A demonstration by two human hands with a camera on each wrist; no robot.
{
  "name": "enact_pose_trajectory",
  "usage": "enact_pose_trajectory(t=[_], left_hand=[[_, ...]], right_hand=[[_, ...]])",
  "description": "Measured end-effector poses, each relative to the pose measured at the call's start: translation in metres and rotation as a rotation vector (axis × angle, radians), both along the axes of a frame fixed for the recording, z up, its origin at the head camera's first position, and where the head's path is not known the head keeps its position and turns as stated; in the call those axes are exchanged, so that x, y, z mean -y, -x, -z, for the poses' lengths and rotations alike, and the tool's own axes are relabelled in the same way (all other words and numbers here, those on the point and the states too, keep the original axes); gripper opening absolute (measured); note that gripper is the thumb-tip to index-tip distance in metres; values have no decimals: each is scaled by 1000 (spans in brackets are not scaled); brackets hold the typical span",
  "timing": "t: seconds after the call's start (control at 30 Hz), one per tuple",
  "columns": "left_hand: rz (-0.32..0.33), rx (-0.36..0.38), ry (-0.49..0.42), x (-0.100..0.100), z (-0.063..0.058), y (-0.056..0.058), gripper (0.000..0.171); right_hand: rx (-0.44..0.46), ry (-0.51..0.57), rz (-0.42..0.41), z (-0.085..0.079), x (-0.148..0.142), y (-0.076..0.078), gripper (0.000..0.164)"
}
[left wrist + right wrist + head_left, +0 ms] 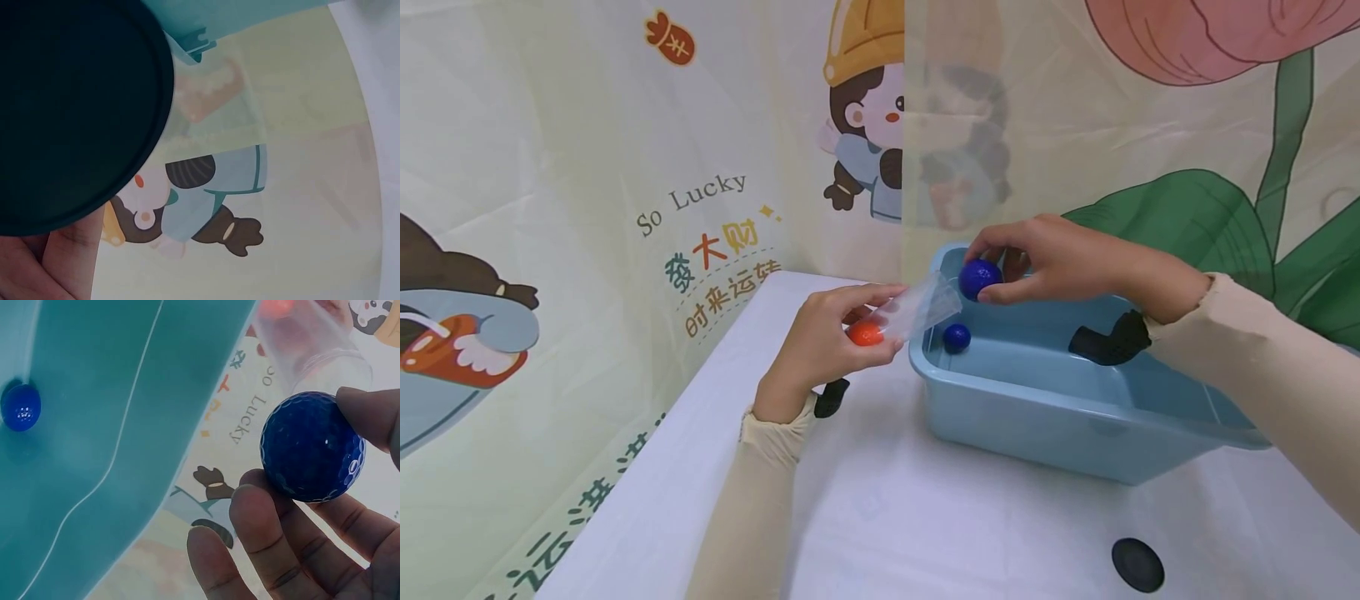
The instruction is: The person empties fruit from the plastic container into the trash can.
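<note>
My left hand (833, 333) grips a clear plastic tube (928, 308) with an orange ball (866, 333) inside, near the fingers. The tube lies tilted, its mouth pointing up and right at the rim of a blue tub (1030, 392). In my right hand (1052, 258) a blue golf ball (980, 279) is pinched between thumb and fingers, close to the tube's mouth; its dimples show in the right wrist view. A second blue ball (957, 338) sits in the tub's left end. In the left wrist view a large dark disc (81, 119) covers much of the left hand's fingers (72, 256).
A flat black disc (1138, 565) lies on the white table (970, 517) in front of the tub. Printed cloth (580, 125) hangs behind and to the left of the table. Black straps (1111, 337) stick out at the wrists.
</note>
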State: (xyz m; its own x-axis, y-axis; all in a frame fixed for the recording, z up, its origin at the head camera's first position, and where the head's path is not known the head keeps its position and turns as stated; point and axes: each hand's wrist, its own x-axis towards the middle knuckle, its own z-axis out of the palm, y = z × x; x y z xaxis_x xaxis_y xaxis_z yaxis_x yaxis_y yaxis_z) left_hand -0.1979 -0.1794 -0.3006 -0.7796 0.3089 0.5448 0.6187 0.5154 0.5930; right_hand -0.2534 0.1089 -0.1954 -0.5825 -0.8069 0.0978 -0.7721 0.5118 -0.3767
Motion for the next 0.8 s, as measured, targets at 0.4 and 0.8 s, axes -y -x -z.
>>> enact_pose_trajectory(t=[0.4,0.8], left_hand=[[-6,13,9,-1,0,0,50],[-15,-2,40,-1,-2,0,50]], right_hand=[[5,1,-29,-5,6,-6,40],[26,2,-41,-5,14,-8,41]])
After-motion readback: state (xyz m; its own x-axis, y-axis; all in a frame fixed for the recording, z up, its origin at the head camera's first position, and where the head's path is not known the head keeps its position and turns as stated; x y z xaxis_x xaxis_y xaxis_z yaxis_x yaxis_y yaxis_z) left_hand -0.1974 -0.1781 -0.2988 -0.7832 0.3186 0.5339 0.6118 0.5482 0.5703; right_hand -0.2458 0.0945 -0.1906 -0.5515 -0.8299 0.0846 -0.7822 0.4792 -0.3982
